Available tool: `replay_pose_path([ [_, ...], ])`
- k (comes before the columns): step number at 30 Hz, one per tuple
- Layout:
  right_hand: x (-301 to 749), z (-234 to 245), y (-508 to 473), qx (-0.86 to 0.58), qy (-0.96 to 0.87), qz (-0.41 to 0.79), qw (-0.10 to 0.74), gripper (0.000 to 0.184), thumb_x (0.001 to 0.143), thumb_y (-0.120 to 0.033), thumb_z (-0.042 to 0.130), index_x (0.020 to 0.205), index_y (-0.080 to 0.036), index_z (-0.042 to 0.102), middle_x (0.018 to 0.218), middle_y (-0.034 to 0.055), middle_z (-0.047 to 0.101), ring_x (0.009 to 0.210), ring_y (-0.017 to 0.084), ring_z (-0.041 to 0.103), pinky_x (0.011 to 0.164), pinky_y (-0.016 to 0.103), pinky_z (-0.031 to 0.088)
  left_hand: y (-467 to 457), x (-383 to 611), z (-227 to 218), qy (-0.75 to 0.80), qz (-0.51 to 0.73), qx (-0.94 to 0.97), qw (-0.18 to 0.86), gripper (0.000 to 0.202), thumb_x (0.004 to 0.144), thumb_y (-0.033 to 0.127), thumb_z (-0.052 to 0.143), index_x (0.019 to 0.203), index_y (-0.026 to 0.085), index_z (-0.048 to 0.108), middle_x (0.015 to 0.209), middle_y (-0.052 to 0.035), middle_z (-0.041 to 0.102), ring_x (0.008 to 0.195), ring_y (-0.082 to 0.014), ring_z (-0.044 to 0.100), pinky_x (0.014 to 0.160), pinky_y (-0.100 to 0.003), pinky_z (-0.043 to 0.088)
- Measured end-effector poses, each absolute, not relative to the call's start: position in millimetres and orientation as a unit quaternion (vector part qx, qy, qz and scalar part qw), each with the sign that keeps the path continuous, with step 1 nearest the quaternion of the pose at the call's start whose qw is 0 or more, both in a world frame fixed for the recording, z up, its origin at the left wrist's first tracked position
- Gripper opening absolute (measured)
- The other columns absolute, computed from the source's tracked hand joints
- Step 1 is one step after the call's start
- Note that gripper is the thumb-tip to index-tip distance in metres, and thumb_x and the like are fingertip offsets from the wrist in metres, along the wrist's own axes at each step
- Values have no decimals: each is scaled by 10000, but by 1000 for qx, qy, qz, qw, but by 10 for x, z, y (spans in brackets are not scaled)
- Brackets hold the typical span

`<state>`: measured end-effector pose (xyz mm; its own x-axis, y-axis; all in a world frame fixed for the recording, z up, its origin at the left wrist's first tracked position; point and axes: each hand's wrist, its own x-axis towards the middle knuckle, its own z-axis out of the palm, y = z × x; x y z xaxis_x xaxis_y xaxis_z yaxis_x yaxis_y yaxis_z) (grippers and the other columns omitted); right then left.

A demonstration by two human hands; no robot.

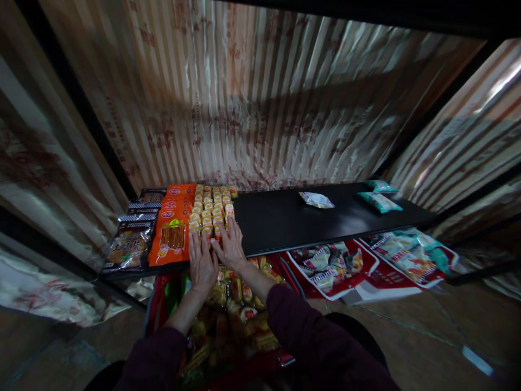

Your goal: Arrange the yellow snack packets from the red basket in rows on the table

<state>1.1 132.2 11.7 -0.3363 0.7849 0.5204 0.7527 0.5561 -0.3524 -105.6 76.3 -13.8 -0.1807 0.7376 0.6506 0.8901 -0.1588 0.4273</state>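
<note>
On the black shelf [277,222], short yellow-wrapped snacks [213,201] with red and white markings lie in several rows from back to front. My left hand [203,267] rests with fingers stretched against the front of these rows. Beside it, my right hand [231,248] touches their front right corner, its fingers spread and thumb pointing left. Neither hand is closed around a pack. The fingers cover the snacks at the very front. Directly below my forearms is a red basket [161,288] filled with more yellow-wrapped packs [246,315].
Left of the rows lie orange snack bags [169,236] and dark brown bags [132,239]. Farther right on the shelf are a white bag [316,200] and teal bags [380,202]. Red baskets of bagged snacks [325,263] stand below. A dark post [77,103] rises at left.
</note>
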Motion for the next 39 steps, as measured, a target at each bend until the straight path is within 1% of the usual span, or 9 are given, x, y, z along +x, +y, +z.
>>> replay_pose_path([
  [3,37,197,1125,-462,-820,37,336,532,906,-419,441,1367,-153,436,1543,166,166,1432,307,122,1105,496,258,624,-979,-105,-635,-431,-638,65,568,899,211,355,1440,66,260,1530,-219,197,1445,-270,43,1138,-541,197],
  [8,124,246,690,-436,-830,62,343,440,908,-316,429,1305,-141,504,1526,157,232,1423,281,176,1107,475,286,232,-857,-141,-620,-437,-650,36,561,895,218,346,1432,76,271,1499,-216,282,1439,-265,97,1133,-542,223],
  [13,266,293,294,-440,-823,75,351,387,899,-280,437,1231,-133,572,1507,151,277,1406,270,229,1111,454,300,-144,-721,-114,-623,-436,-649,23,551,890,260,370,1404,67,321,1496,-231,277,1436,-280,111,1116,-547,249],
  [18,455,349,118,-447,-814,71,365,383,898,-291,433,1201,-125,597,1493,150,301,1396,275,249,1118,460,299,-323,-536,-7,-626,-427,-652,-2,536,877,212,354,1398,87,344,1506,-202,278,1440,-261,103,1128,-533,228],
  [24,652,240,251,-438,-807,83,387,376,911,-283,388,1178,-137,607,1494,144,301,1394,274,258,1093,487,341,-207,-335,-65,-635,-418,-649,-28,520,884,195,322,1384,57,364,1493,-223,291,1433,-262,144,1129,-511,242],
  [28,747,76,436,-435,-798,107,404,392,931,-312,364,1199,-137,590,1498,146,288,1401,267,246,1101,487,335,-65,-237,-163,-645,-402,-649,-35,535,890,221,338,1401,64,333,1498,-225,280,1430,-268,159,1125,-524,243],
  [31,818,12,565,-434,-798,132,397,404,940,-329,348,1196,-132,591,1501,155,277,1401,264,250,1107,479,329,36,-157,-203,-650,-389,-651,-41,557,887,254,365,1409,66,316,1500,-228,273,1430,-276,156,1126,-532,237],
  [35,883,58,727,-425,-805,151,385,413,944,-332,332,1202,-129,583,1490,161,299,1399,258,253,1107,476,328,175,-66,-189,-672,-396,-623,-56,540,905,264,343,1411,78,315,1508,-219,258,1436,-266,135,1128,-521,240],
  [39,890,176,833,-405,-816,152,384,401,938,-340,345,1206,-151,576,1504,139,289,1399,253,253,1104,483,329,271,-34,-102,-677,-411,-608,-54,535,910,267,346,1412,86,314,1512,-211,251,1439,-259,117,1140,-516,211],
])
